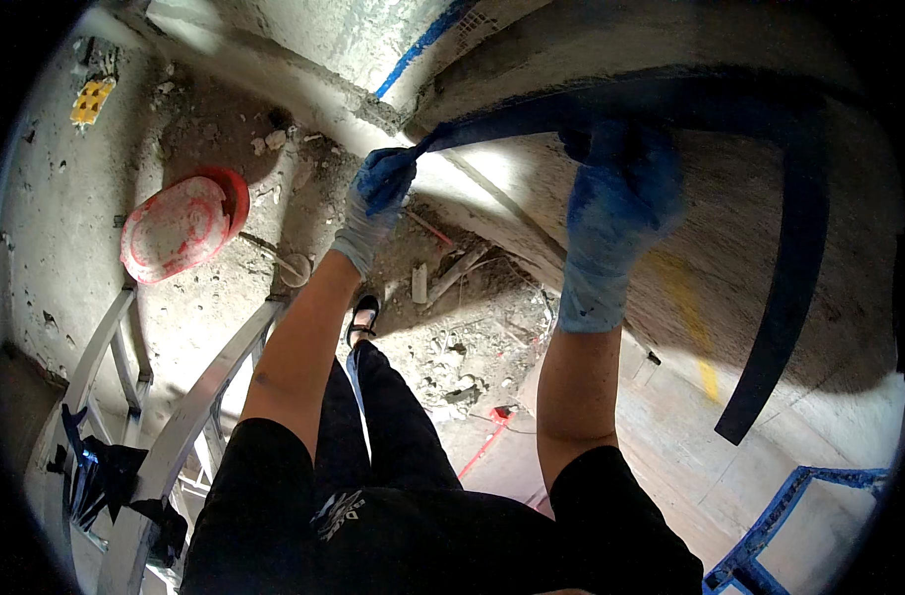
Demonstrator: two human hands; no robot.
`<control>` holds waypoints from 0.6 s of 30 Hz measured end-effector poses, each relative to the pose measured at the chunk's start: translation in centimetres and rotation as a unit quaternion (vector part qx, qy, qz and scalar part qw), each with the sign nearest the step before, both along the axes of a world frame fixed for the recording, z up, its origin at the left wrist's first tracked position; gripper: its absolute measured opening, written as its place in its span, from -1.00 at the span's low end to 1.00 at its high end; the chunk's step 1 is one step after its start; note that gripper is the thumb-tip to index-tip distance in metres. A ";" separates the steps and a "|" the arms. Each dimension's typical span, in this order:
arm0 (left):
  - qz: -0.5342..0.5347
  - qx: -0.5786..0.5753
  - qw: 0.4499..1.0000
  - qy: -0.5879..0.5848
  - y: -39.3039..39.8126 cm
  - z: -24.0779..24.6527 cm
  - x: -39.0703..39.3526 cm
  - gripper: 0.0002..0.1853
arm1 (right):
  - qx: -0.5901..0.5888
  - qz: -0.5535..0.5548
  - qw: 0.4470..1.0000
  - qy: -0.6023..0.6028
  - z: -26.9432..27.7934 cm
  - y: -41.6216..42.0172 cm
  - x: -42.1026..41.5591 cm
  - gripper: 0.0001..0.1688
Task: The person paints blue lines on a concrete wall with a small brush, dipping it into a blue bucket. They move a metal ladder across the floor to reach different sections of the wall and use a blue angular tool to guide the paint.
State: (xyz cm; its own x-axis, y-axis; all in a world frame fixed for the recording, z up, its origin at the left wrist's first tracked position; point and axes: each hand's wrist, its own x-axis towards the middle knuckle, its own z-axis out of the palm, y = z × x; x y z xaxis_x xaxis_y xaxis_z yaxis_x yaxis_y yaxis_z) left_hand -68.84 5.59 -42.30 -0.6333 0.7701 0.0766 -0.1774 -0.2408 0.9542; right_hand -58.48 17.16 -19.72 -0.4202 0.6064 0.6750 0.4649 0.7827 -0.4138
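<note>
A dark blue strip [497, 130] runs along the wall in front of me. My left hand [384, 182], in a thin glove stained blue, pinches its narrowed left end near a corner of the wall. Farther right, my right hand [623, 182] is raised to the same strip, its fingers curled inside an equally stained glove. Shadow hides its fingertips, so whether it grips or presses the strip is unclear. Beyond that hand the blue continues right, and a long dark length [802, 245] runs downward to a squared end.
Left stands a metal stepladder [207, 387] with black plastic [117, 468] tied on. A red, plaster-smeared bucket [177, 227] is beyond it. Rubble [452, 372] and a pipe piece [419, 284] litter the floor by my foot [363, 316]. Blue bands [776, 513] mark the lower right surface.
</note>
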 end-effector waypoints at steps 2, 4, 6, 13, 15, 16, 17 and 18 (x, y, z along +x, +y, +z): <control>-0.021 -0.022 0.996 -0.079 -0.3 -1.2 0.0 -0.83 | -0.037 0.019 0.999 0.020 0.0 0.1 0.2 -0.82; -0.014 -0.059 0.998 -0.025 -0.4 -2.5 -0.2 -0.81 | -0.023 0.000 1.000 -0.005 0.5 -0.2 0.0 -0.82; -0.010 -0.094 0.992 0.078 -0.7 -3.5 -0.6 -0.79 | -0.021 -0.001 1.000 0.000 0.6 -0.3 -0.2 -0.82; -0.049 -0.084 0.995 -0.012 -0.7 -4.0 -0.9 -0.72 | -0.032 -0.023 0.999 -0.027 1.4 -0.7 -0.4 -0.80; 0.007 -0.046 0.992 0.116 -0.1 -0.2 -0.7 -0.78 | 0.012 -0.023 0.999 -0.048 1.9 -1.0 -0.7 -0.79; 0.033 -0.028 0.982 0.186 0.3 2.1 -0.9 -0.80 | 0.046 -0.008 0.998 -0.045 1.4 -0.7 -0.7 -0.79; 0.059 -0.010 0.965 0.255 0.7 3.8 -0.8 -0.81 | 0.080 0.007 0.996 -0.043 1.1 -0.5 -0.6 -0.79; 0.062 -0.005 0.973 0.221 1.0 5.2 -0.7 -0.79 | 0.043 0.000 0.998 -0.045 1.2 -0.5 -0.7 -0.79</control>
